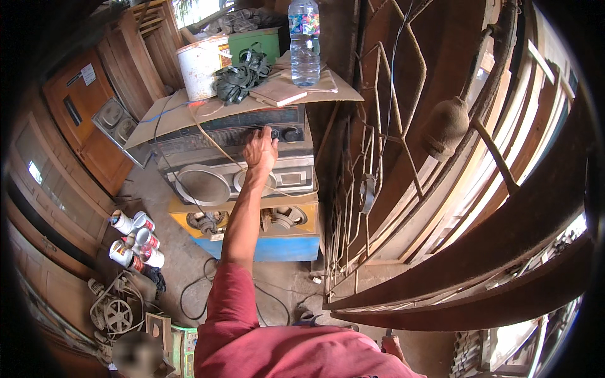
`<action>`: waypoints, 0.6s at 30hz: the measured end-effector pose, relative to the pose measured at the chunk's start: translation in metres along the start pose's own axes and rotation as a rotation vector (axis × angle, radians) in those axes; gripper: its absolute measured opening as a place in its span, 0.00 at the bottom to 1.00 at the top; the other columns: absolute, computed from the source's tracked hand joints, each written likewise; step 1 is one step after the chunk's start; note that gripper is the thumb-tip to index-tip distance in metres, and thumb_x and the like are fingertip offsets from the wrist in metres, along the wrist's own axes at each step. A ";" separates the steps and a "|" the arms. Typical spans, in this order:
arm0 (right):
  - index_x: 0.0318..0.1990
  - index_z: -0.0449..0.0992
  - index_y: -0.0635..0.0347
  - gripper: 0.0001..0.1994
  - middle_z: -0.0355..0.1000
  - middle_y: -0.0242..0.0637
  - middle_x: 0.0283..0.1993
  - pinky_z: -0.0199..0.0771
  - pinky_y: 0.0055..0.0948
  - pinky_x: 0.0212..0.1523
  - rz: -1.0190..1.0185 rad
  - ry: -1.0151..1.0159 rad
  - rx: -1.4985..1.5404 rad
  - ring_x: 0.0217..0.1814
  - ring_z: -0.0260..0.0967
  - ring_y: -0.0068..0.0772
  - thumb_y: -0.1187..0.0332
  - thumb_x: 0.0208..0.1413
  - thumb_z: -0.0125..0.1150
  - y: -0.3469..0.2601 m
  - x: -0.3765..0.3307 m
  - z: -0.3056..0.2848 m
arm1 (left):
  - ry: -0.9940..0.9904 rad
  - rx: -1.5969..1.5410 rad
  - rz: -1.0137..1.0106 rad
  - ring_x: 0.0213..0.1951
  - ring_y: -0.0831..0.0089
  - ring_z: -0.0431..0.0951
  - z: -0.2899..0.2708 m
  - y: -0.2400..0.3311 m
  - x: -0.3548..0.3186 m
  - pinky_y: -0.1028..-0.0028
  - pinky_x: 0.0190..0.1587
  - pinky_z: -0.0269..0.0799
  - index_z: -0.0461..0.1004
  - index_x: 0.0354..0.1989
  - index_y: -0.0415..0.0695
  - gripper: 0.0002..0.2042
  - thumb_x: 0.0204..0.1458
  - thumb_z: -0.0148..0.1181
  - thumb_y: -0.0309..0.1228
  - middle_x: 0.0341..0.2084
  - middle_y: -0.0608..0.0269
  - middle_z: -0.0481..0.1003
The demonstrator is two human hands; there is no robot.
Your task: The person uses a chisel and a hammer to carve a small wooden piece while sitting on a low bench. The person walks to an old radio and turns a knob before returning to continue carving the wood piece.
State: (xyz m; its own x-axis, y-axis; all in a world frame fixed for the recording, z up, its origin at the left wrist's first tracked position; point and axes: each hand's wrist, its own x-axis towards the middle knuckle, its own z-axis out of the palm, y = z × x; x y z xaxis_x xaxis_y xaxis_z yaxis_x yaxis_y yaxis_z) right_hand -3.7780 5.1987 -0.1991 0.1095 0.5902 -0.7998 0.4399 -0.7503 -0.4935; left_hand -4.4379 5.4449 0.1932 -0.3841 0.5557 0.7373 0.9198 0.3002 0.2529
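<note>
Gripping a black knob (275,133) on the control panel of an old grey radio-cassette player (290,155), the person's left hand (261,150) reaches up from a red sleeve (233,296), fingers curled closed around the control. The player stands directly on a yellow-and-blue speaker cabinet (287,249) with two exposed round speaker drivers in its front. The right hand (392,346), low at the frame's edge, appears curled around a dark object (389,332) too small to identify.

Above the player, a thin brown board (340,92) serves as a crowded shelf. A clear plastic bottle (305,63) with a colourful label stands upright at its right, holding clear liquid. Beside the bottle lies a brown-covered book (277,91), with a tangled bundle of dark green strapping (242,79) to its left. A stained white bucket (201,70) stands farther left, its contents unclear from this angle; behind it, a green bin (257,44) is topped with crumpled dark material (246,22).

On the floor to the left, about half a dozen white paint cans (148,239) sit clustered together, some tipped; what they contain cannot be made out. A dark crumpled bundle (155,277) lies beside them, near a spoked metal wheel (118,315).
</note>
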 end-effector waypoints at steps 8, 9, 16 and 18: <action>0.27 0.65 0.56 0.03 0.60 0.32 0.14 0.55 0.33 0.11 0.005 0.006 -0.015 0.11 0.58 0.29 0.70 0.50 0.50 0.004 0.009 0.001 | 0.037 -0.036 0.008 0.35 0.45 0.77 0.008 -0.002 0.002 0.53 0.37 0.72 0.71 0.40 0.43 0.15 0.45 0.65 0.36 0.31 0.47 0.75; 0.27 0.65 0.56 0.03 0.59 0.31 0.14 0.55 0.33 0.11 0.008 0.008 -0.012 0.11 0.57 0.29 0.70 0.50 0.50 0.003 0.009 0.002 | 0.050 -0.052 0.015 0.35 0.45 0.77 0.008 -0.003 0.002 0.53 0.37 0.72 0.71 0.39 0.42 0.16 0.45 0.65 0.36 0.31 0.46 0.75; 0.18 0.68 0.59 0.10 0.63 0.36 0.14 0.58 0.36 0.14 -0.062 0.077 -0.007 0.13 0.62 0.31 0.69 0.49 0.53 -0.004 0.003 0.013 | 0.019 -0.098 -0.092 0.37 0.46 0.78 0.008 -0.005 0.003 0.53 0.39 0.73 0.72 0.36 0.41 0.15 0.46 0.65 0.38 0.33 0.45 0.77; 0.20 0.69 0.60 0.09 0.65 0.37 0.15 0.61 0.36 0.15 -0.051 0.078 -0.006 0.14 0.63 0.33 0.69 0.49 0.53 -0.001 0.007 0.012 | 0.016 -0.105 -0.107 0.37 0.45 0.78 0.011 -0.001 0.003 0.53 0.39 0.73 0.72 0.36 0.42 0.15 0.46 0.65 0.38 0.33 0.45 0.77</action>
State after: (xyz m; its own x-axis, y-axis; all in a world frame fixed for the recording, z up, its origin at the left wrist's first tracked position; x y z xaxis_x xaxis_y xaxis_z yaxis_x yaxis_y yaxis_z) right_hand -3.7880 5.2001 -0.2083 0.1557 0.6488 -0.7449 0.4518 -0.7173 -0.5304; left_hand -4.4407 5.4546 0.1887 -0.4801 0.5123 0.7120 0.8772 0.2737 0.3946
